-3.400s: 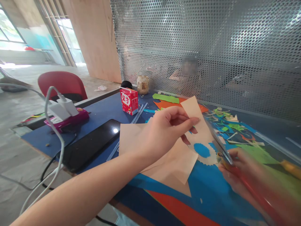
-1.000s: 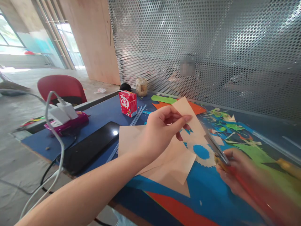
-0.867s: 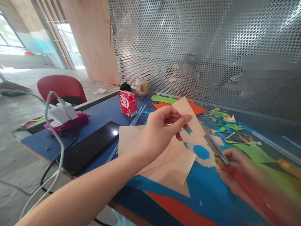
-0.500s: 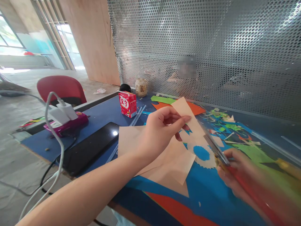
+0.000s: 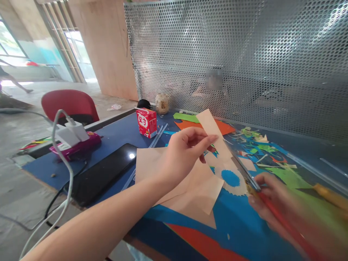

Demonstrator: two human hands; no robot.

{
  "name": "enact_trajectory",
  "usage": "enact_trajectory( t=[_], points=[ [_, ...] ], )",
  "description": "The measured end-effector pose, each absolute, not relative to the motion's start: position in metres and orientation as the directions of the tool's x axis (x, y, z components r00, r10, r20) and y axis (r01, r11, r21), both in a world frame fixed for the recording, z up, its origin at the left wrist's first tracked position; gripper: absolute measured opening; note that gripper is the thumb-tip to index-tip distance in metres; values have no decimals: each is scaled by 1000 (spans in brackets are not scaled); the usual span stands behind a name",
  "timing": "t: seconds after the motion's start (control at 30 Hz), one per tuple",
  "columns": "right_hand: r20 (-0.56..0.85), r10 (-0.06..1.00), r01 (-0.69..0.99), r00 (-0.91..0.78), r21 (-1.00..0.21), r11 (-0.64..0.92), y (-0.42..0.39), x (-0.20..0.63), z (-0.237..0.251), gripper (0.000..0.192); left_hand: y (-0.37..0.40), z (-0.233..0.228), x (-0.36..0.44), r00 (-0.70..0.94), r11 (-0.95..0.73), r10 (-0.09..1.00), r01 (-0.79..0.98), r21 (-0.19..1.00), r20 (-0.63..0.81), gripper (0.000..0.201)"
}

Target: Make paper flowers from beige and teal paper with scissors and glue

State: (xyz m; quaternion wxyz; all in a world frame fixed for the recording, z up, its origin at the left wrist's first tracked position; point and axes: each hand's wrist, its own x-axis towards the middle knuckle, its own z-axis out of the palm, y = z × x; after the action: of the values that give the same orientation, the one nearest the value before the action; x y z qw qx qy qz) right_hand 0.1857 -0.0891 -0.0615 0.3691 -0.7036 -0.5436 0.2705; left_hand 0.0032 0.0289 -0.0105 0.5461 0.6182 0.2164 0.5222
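My left hand [image 5: 187, 152] pinches a beige paper strip [image 5: 210, 121] between thumb and fingers, above the table. My right hand [image 5: 272, 199], slightly blurred, is closed around red-handled scissors [image 5: 274, 210]. Their metal blades point up and left, against the strip's right edge. Below the strip lies a beige ring with a toothed edge [image 5: 240, 190], blue showing through its round hole. Larger beige paper sheets [image 5: 190, 192] lie under my left wrist, on top of blue paper [image 5: 244, 221].
A black phone [image 5: 106, 174] and a purple power strip [image 5: 94, 139] with white plugs lie left. A red drink box [image 5: 146, 123] and a glass jar [image 5: 162, 103] stand behind. Paper scraps [image 5: 266, 148] litter the right. A perforated metal panel [image 5: 239, 47] borders the back.
The view has shifted slightly. Both hands keep nearly the same pose, with the scissors still at the strip's edge. A person's leg now appears at the far left.
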Motion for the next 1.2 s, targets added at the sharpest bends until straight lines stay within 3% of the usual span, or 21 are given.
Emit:
enact_trajectory(
  t=[0.2, 0.57, 0.87, 1.2],
  points=[
    [162, 932, 565, 325, -823, -54, -89, 175, -61, 29, 28, -11, 3, 394, -288, 839, -265, 920, 376, 21],
    [247, 914, 638, 321, -770, -15, -90, 169, -53, 27, 30, -14, 2, 434, -294, 828, -202, 934, 354, 24],
    [103, 965, 602, 240, -796, -64, -90, 184, -62, 32, 29, -15, 2, 444, -305, 818, -203, 930, 365, 26],
    [153, 955, 615, 254, -788, -37, -87, 184, -64, 33, 30, -16, 2, 458, -287, 811, -232, 930, 364, 25]
  ],
)
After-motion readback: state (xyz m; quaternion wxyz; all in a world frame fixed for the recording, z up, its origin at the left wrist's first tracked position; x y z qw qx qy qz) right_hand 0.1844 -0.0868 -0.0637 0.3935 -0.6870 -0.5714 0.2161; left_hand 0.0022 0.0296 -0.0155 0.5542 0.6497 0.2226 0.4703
